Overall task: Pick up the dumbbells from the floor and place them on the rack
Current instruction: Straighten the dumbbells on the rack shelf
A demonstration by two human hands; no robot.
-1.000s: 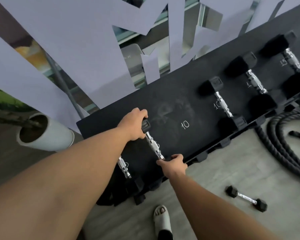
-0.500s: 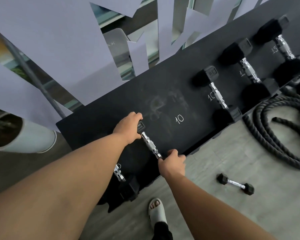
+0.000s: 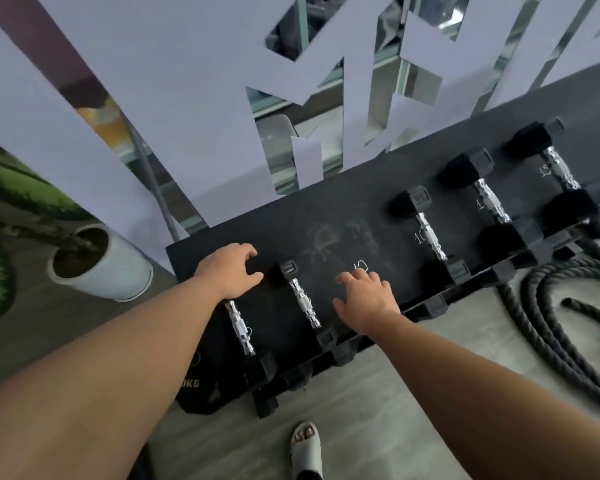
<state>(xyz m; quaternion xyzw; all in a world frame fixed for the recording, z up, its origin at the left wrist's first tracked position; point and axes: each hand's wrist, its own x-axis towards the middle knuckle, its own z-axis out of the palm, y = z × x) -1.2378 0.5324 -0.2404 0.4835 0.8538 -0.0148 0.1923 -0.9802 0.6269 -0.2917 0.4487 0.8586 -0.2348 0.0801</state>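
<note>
The black rack runs along the papered window wall, chalk numbers on its top. Half a second ago both hands gripped the small dumbbell by its ends; now it lies on the rack by itself, beside another one. The left hand has come off the far head, fingers curled loosely and apart, holding nothing. The right hand has lifted away to the right, fingers spread over the chalked 10. A sandalled foot stands on the grey floor below.
</note>
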